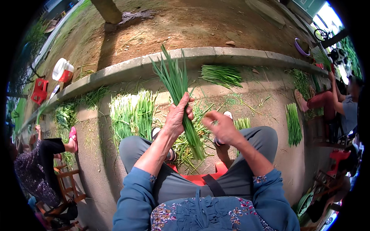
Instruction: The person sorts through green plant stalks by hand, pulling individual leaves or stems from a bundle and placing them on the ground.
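My left hand [177, 115] grips a bunch of long green leaf vegetables, likely garlic chives [173, 82], around its middle. The leaf tips point away from me, and the stem ends slant down between my knees. My right hand [221, 127], blurred, is just right of the bunch and apart from it. Its fingers are parted, and nothing is seen in them. Beneath the bunch, loose trimmings [189, 144] litter the paving between my feet. A large pile with pale stems [133, 115] lies to the left. A small stack [242, 123] is partly hidden by my right knee.
Beyond a concrete curb [199, 53] is bare soil. A green bundle [221, 75] lies by the curb, another [294, 124] farther right. People sit at both sides, one near a wooden chair [68, 179]. At left are a white bucket [61, 68] and red stool [39, 91].
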### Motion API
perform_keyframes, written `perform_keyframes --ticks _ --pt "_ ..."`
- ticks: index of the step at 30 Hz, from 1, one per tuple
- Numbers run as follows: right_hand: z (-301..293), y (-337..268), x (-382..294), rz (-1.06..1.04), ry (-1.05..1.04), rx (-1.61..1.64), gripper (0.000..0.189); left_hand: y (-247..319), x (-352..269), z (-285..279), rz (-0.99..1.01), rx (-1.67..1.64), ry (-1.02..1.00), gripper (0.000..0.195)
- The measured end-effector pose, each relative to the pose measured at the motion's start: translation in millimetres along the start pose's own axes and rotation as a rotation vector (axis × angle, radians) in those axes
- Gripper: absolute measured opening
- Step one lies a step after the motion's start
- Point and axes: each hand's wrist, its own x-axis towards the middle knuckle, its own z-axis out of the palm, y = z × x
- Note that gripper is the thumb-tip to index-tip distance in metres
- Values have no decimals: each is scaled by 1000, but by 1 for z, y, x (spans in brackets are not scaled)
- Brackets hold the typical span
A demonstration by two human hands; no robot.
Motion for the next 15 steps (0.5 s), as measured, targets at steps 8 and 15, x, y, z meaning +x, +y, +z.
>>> perform_keyframes --ticks 8,15 --pt "49 -6 -13 106 -7 132 53 -11 8 -2 22 -126 60 30" --pt "36 -2 -7 -13 -30 442 29 -4 -2 -3 85 -90 -168 25"
